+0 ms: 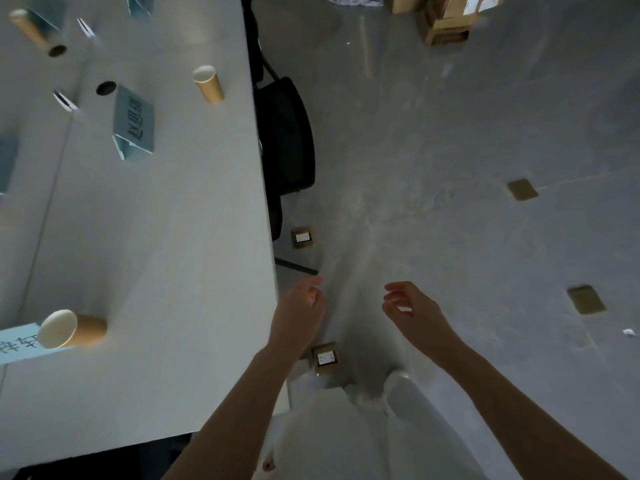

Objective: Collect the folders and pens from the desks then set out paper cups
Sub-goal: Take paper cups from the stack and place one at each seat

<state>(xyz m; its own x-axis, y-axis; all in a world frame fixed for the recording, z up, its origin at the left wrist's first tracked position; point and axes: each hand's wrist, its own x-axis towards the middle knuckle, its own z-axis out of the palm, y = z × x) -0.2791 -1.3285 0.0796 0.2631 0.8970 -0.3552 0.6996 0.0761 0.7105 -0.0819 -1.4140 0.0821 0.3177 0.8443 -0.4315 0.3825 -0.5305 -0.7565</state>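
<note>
I see both hands loosely curled, holding nothing — left hand (300,308), right hand (412,308) — beside the tabletop (166,237) with paper cups (71,329).

A white desk (156,271) is seen bearing three paper cups: near (71,329), middle (209,84) and far (36,32). Teal name cards (134,123) are stood between them.

1. Three paper cups stood on the counter (156,237): one near (71,329), one midway (209,84), one far (36,32).
2. Two name cards showed printed characters: one midway (134,124), one near (17,342).
3. Four brass floor boxes were counted: (303,238), (325,358), (522,189), (586,299).
4. One black chair (285,133) stood beside the counter.
</note>
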